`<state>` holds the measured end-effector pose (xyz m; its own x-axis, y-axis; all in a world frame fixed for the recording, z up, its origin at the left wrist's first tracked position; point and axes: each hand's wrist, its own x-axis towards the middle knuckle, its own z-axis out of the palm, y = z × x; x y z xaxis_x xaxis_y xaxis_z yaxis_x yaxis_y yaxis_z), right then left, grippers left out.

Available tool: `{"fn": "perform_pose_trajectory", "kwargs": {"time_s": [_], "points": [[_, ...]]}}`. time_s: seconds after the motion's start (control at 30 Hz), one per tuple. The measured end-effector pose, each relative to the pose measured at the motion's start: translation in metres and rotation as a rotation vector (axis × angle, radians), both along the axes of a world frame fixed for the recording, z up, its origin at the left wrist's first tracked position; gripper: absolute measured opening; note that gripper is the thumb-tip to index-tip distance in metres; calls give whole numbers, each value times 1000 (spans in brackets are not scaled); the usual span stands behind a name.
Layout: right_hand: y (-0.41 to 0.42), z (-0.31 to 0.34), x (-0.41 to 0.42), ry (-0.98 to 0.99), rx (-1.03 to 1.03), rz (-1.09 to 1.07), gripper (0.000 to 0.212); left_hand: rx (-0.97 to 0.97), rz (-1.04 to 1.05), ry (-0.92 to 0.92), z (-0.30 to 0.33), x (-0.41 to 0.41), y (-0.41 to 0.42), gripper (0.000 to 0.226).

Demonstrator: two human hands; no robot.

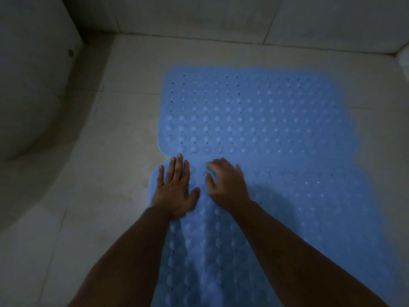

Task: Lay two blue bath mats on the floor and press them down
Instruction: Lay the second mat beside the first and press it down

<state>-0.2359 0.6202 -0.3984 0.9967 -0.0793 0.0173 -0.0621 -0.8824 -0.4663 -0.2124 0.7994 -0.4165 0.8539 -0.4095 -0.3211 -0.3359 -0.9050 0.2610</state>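
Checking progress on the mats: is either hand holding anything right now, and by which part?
Nothing is held. The left hand lies flat, fingers straight, on the near mat at its far left corner. The right hand rests beside it, fingers bent.

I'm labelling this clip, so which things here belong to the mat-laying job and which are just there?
Job: far blue mat; near blue mat; left hand pressing flat on the near mat; right hand, fingers bent, on it.
Just there: toilet base; tiled floor; wall.

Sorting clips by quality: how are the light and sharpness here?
Head view: dim, bluish light; the far mat has soft, smeared edges; the right hand is motion-blurred, the left hand sharper; the arms shadow the near mat; the wide lens bends the floor tiles.
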Motion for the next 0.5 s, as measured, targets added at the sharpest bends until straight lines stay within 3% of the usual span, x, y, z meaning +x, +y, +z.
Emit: {"fn": "perform_pose_trajectory", "kwargs": {"time_s": [0.07, 0.17, 0.33, 0.5], "points": [[16, 8, 5, 204, -33, 109, 51, -79, 13, 119, 16, 13, 8, 95], [40, 3, 0, 377, -120, 157, 61, -113, 87, -124, 31, 17, 22, 77], [53, -25, -25, 212, -256, 102, 75, -92, 169, -222, 22, -3, 22, 63], [52, -33, -27, 93, -262, 101, 81, -131, 247, -321, 1, -6, 24, 54]]}}
